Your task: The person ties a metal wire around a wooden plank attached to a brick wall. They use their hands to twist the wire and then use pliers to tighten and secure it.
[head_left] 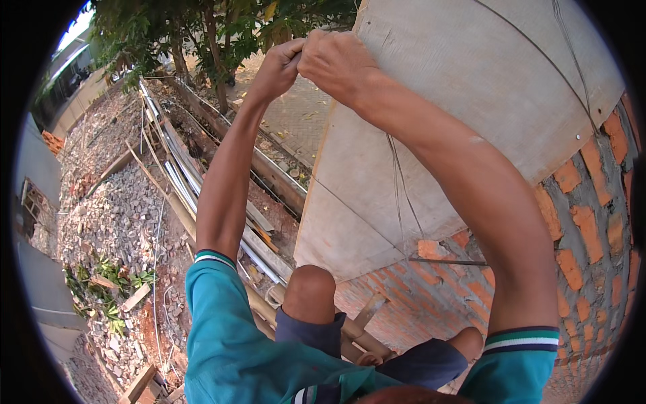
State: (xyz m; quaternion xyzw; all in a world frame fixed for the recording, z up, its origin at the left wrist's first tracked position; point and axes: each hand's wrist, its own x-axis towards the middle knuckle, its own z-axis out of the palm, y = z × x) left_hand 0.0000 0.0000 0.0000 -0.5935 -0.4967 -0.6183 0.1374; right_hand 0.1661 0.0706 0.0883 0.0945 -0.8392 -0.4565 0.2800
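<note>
Teal shirt (235, 337), striped at the cuffs, occupies the near side, both bare arms extended from it. At their far end, beside and over the upper left corner of a large pale board (484, 94), the left hand (277, 71) and right hand (340, 60) meet, fingers curled tightly; I cannot tell what, if anything, they grip. The board stands to the right of the left arm, behind the right forearm. Dark wires (545, 57) cross its face. Its lower right edge adjoins a mortared brick wall (584, 225); a thin dark rod (447, 262) projects near the lower edge. Below are the person's bare knee (309, 293), dark shorts (424, 367) and wooden poles (367, 340). Long pale pipes (178, 175) lie to the left, beside rubble (128, 222). Leafy trees (215, 54) stand beyond the hands.
</note>
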